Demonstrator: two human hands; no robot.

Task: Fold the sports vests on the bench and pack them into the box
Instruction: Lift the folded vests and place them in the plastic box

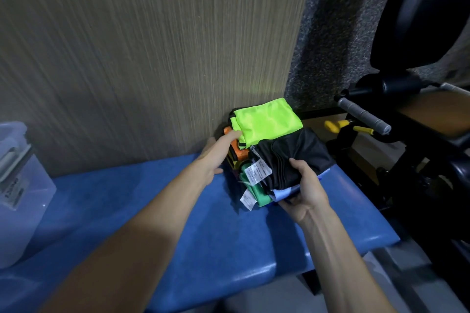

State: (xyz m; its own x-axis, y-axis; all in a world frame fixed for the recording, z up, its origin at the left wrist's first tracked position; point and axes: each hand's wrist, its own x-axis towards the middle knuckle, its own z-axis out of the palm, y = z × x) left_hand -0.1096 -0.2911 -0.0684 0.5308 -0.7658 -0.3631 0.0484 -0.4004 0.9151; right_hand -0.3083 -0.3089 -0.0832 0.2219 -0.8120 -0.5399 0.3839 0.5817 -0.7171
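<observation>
Five folded vests [267, 122], one box [17, 185], one bench [203, 236].

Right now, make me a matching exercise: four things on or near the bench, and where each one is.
Things:
1. neon yellow vest
2. black vest
3. clear box
4. left hand

Places:
A. far left of the bench
B. gripped by the right hand
C. against the wood panel
D. touching the orange vest

Pairs: 1-C, 2-B, 3-A, 4-D
</observation>
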